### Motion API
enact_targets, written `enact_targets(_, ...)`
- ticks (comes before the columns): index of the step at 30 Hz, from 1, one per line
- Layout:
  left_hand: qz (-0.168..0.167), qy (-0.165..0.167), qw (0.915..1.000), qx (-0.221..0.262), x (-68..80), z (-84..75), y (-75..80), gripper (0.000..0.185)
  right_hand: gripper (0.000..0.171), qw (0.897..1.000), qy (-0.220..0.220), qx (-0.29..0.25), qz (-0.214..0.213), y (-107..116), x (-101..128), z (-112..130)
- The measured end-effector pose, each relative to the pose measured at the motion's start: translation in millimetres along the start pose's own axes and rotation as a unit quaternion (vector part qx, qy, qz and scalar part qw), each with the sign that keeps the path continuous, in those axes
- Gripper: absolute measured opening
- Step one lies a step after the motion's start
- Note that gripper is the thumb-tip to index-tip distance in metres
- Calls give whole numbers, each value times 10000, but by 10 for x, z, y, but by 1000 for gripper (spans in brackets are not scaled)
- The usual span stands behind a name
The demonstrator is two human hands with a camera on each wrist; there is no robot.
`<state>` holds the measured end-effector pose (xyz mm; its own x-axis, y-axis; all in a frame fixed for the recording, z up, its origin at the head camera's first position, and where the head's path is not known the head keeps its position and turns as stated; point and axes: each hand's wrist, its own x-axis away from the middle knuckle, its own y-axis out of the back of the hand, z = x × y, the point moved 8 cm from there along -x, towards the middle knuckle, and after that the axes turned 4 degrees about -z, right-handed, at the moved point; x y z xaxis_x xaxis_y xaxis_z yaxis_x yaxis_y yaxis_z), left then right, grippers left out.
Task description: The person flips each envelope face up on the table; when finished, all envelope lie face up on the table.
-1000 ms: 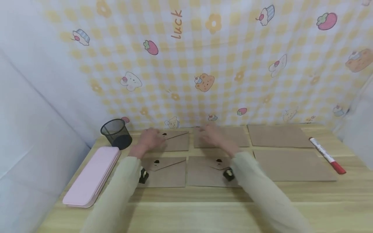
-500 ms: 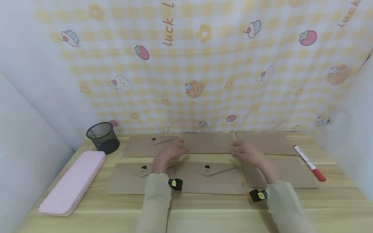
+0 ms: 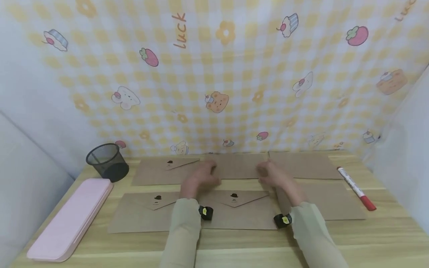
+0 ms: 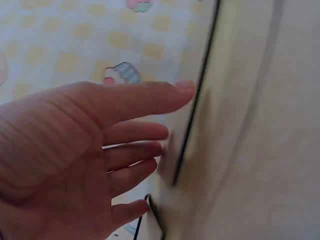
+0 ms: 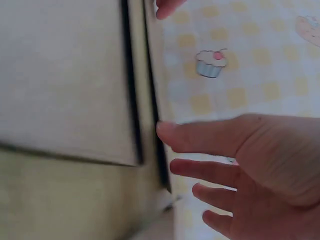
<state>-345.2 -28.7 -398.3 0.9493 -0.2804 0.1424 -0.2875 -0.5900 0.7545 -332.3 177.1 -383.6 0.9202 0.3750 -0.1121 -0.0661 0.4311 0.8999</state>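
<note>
Your left hand (image 3: 200, 178) sits at the left short edge of the back-row middle envelope (image 3: 236, 165), and your right hand (image 3: 273, 175) at its right short edge, so the envelope lies between your two palms. In the left wrist view your left hand's fingers (image 4: 135, 132) are straight and slightly spread, their tips just at the envelope's dark edge (image 4: 192, 125); whether they actually touch it cannot be told from the blur. In the right wrist view your right hand's fingers (image 5: 210, 172) are likewise straight and fanned apart, tips close beside the envelope edge (image 5: 155, 100), holding nothing. That middle envelope lies plain side up against the checked backdrop cloth (image 3: 214, 74), its long far edge at the foot of the cloth. Left of it, nearly edge to edge, is a flap-up envelope (image 3: 161, 171); right of it another plain envelope (image 3: 303, 165) abuts it. In front of it runs the front row: a sealed-flap envelope (image 3: 238, 208) directly under your wrists, one more flap envelope (image 3: 144, 212) to the left, a plain one (image 3: 330, 203) to the right. The gaps between envelopes are narrow strips of wooden table (image 3: 234, 245). Farther left of the middle envelope stand a black mesh pen cup (image 3: 107, 162) and a pink pencil case (image 3: 70, 219); farther right a red-capped marker (image 3: 356, 188) lies slantwise.
</note>
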Motion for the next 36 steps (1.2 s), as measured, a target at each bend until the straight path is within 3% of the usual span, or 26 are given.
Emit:
enact_targets(5, -339, -219, 9981, -475, -40, -54, 19, 59, 32, 9977, 137, 589, -321, -12, -16, 12)
enact_targets(15, -356, -258, 9985, -330, -110, -81, 17, 57, 18, 9983, 53, 186, -558, 77, -28, -75)
enact_targets(20, -760, -253, 9962, 342, -140, 32, 116, 30, 18, 9967, -28, 26, -806, 127, -27, -147)
enact_targets(25, -1023, -280, 9857, 1308, -145, 181, 231, 10, 19, 9941, -149, -581, -906, 174, -31, -251)
enact_targets(30, -1218, -141, 9761, 1796, -164, 286, 262, 18, 23, 9922, -320, -905, -797, 182, -28, -347)
enact_targets(36, -1953, 281, 9634, 1817, -157, 359, 294, 43, 10, 9921, 46, -708, -1034, 187, -28, -297)
